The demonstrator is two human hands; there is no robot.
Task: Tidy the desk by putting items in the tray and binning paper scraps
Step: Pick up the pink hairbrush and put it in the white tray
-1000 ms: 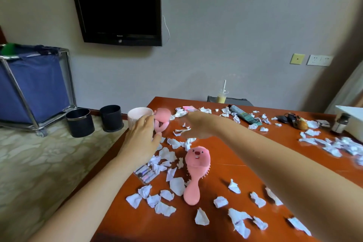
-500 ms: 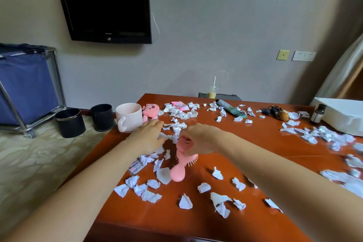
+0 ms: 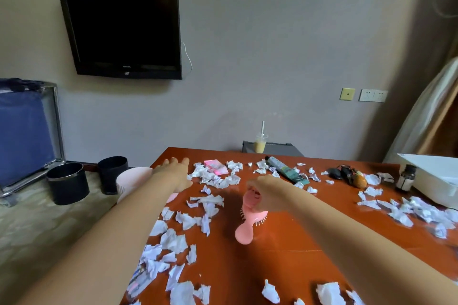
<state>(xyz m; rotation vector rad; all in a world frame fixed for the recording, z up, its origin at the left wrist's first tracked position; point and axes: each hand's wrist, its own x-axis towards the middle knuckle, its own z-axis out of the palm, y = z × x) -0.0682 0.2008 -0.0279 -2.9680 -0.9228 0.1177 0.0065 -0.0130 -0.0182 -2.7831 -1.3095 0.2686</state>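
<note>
- Pink-white ceramic, the mug point(image 3: 132, 179) stands at the left edge of the red-brown desk point(image 3: 285, 255), partly hidden behind the left forearm.
- The left hand point(image 3: 174, 172) reaches out flat, left of centre in the frame, fingers point(image 3: 171, 161) spread wide and holding nothing; whether the palm touches anything beneath it cannot be told. A sliver of something pink shows just under the wrist.
- The left arm runs from the lower left corner up toward the far left part of the desk, nearly straight.
- White paper scraps point(image 3: 173, 240) lie strewn under and beside that arm, with another cluster near a pink packet point(image 3: 216, 166) farther back.
- The pink hairbrush point(image 3: 249, 218) sits at the centre of the frame, gripped by its head; its long axis runs roughly upright in the picture, handle pointing down toward the viewer, bristles showing along the lower edge of the head.
- The right hand point(image 3: 266, 193) curls over the brush head, fingers closed down around it, knuckles up.
- The right arm comes in from the lower right corner, angled up and left.
- Right of the hand lie a dark tube point(image 3: 285, 169), a black mouse point(image 3: 334, 173) and a small dark bottle point(image 3: 405, 177).
- The white tray point(image 3: 431, 181) sits at the right edge of the frame, on the desk, well apart from the brush.
</note>
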